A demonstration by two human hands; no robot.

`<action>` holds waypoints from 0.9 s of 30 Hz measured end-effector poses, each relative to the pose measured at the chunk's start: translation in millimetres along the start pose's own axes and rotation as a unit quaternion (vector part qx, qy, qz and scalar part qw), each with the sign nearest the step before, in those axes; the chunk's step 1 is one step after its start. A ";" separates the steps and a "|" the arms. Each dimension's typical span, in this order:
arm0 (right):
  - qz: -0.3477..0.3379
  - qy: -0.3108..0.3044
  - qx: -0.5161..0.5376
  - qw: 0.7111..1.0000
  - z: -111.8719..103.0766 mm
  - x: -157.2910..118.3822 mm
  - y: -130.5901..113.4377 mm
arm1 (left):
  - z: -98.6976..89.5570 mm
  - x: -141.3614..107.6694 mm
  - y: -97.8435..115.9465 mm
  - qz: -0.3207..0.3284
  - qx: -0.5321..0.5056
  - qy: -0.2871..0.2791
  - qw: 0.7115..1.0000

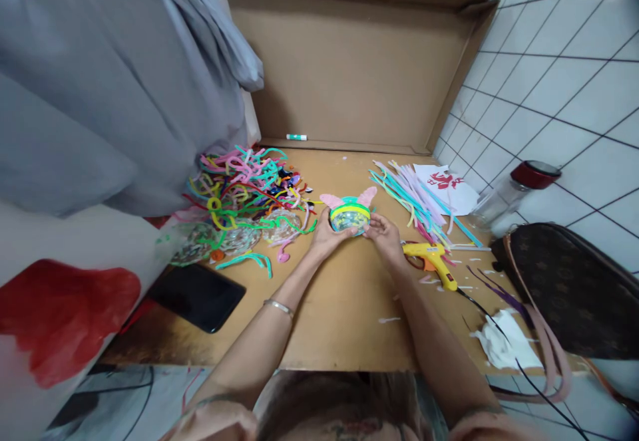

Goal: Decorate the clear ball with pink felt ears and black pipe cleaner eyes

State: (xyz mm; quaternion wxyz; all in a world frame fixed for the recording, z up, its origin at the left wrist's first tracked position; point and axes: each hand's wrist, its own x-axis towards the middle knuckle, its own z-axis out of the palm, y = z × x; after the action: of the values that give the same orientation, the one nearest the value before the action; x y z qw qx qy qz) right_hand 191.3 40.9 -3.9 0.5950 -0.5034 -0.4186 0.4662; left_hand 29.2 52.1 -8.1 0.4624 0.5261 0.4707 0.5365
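A small round craft piece (350, 213) with a green and yellow rim, a clear, glittery middle and two pink ears stands near the middle of the table. My left hand (329, 233) grips its left and lower edge, the thumb along the bottom. The fingers of my right hand (383, 233) are bent against its lower right edge. A pile of coloured pipe cleaners (239, 181) lies to the left, with clear round discs (282, 226) beside it. A yellow glue gun (432, 258) rests right of my right hand.
On the left are a black phone (197, 294) and grey cloth (114, 82). A cardboard panel (349, 75) stands behind. To the right are pipe cleaners (414, 191), a glass bottle (504, 195), a brown bag (574, 288), white tissue (506, 340) and a cord.
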 end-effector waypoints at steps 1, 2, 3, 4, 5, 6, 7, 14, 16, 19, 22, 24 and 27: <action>0.002 -0.001 0.002 1.000 -0.5 0.5 0.2 | -0.3 -0.2 0.4 0.000 0.016 0.000 1.000; 0.003 -0.001 0.005 1.000 -1.1 0.9 0.4 | -0.6 -0.3 0.8 0.000 0.028 -0.001 1.000; 0.004 0.000 0.007 1.000 -1.6 1.3 0.5 | -0.8 -0.2 1.3 0.000 0.039 -0.001 0.999; 0.004 0.001 0.009 1.000 -2.1 1.5 0.3 | -0.9 0.1 1.7 0.000 0.048 -0.002 0.999; 0.003 0.004 0.011 1.000 -2.5 1.6 -0.1 | -1.0 0.6 2.0 0.000 0.054 -0.003 0.999; 0.000 0.008 0.013 1.000 -3.0 1.7 -0.9 | -1.0 1.3 2.2 -0.001 0.056 -0.001 0.998; -0.003 0.014 0.016 1.000 -3.7 1.7 -2.1 | -1.1 2.2 2.4 -0.002 0.053 0.004 0.999; -0.039 0.062 0.015 0.997 -12.6 4.9 -12.7 | -7.1 13.3 5.2 -0.059 -0.130 0.045 0.989; -0.047 0.069 0.010 0.996 -14.6 6.3 -14.1 | -10.2 16.3 6.9 -0.080 -0.168 0.052 0.981; -0.055 0.072 -0.006 0.996 -15.4 7.9 -13.7 | -13.6 18.9 9.1 -0.086 -0.201 0.052 0.974; -0.067 0.070 -0.034 0.995 -15.0 9.6 -10.7 | -14.6 19.5 10.4 -0.080 -0.209 0.047 0.973; -0.079 0.064 -0.062 0.993 -15.2 10.8 -7.6 | -14.2 19.0 10.7 -0.070 -0.191 0.044 0.978; -0.102 0.046 -0.128 0.985 -16.1 10.3 -2.9 | -12.1 17.3 11.0 -0.044 -0.156 0.033 0.986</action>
State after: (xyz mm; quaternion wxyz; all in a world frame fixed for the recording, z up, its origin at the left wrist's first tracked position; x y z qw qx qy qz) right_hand 209.5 47.4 -3.0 0.5887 -0.5509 -0.4961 0.3221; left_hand 16.7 67.6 5.0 0.5463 0.4083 0.4194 0.5992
